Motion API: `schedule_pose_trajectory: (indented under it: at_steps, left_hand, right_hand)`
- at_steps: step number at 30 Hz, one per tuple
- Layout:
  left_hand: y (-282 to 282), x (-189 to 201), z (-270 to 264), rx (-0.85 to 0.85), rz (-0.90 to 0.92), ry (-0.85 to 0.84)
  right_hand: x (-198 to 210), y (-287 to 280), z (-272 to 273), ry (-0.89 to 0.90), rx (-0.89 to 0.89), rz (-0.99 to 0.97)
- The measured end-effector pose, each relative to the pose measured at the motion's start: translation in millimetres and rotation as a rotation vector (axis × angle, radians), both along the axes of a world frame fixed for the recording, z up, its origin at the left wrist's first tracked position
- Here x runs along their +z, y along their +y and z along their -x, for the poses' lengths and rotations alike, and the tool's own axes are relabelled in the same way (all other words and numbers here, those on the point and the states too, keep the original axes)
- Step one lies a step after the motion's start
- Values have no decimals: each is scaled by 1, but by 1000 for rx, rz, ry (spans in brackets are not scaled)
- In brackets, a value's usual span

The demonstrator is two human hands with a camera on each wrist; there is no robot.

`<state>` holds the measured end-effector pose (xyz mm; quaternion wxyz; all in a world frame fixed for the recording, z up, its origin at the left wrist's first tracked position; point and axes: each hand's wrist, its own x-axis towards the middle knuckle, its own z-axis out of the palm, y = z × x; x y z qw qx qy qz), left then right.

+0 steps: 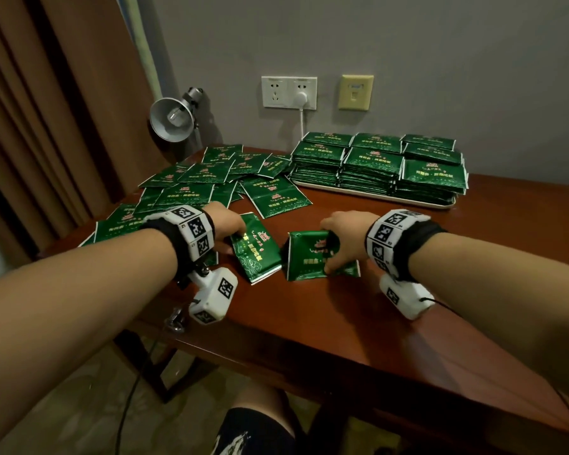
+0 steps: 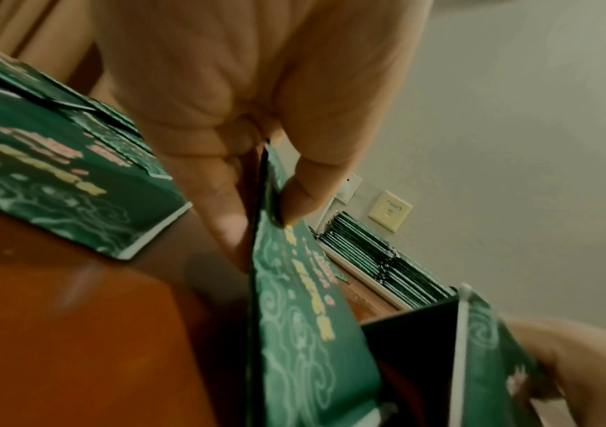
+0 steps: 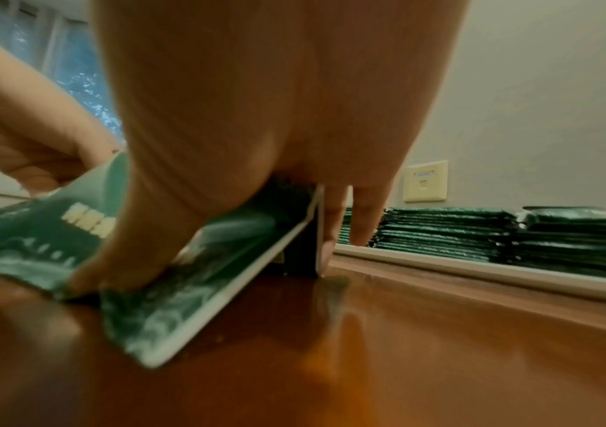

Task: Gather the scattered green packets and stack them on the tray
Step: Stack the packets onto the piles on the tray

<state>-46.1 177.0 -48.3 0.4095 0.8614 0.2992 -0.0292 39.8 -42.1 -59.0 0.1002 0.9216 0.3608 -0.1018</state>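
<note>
mid-gather: my left hand (image 1: 225,226) pinches one packet (image 1: 255,249), my right hand (image 1: 340,239) clamps a small bundle (image 1: 312,257); next i merge them and carry both beyond my fingertips to the tray (image 1: 440,205).

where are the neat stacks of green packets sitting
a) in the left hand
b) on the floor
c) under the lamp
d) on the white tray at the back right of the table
d: the stacks sit in rows on the tray by the wall, while loose packets lie scattered to its left.
</note>
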Motion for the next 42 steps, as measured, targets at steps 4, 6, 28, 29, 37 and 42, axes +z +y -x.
schedule_pose_trajectory:
  at_steps: [4,6,28,29,37,42]
  left_hand:
    - [1,3,0,51,112,-58]
    - [-4,4,-1,70,193,-97]
    - [-58,-25,-28,-827,-689,130]
    - [-59,-25,-27,-829,-706,140]
    - [-65,-27,-25,-852,-737,145]
    - [-60,-6,-36,-839,-837,71]
  right_hand:
    - [7,-12,1,4,-47,-204]
    - [20,-23,0,71,-99,-253]
    - [4,-42,34,96,-291,-4]
    - [4,-42,34,105,-284,4]
    - [9,-48,36,10,-189,72]
    - [18,-60,19,-61,-165,-30]
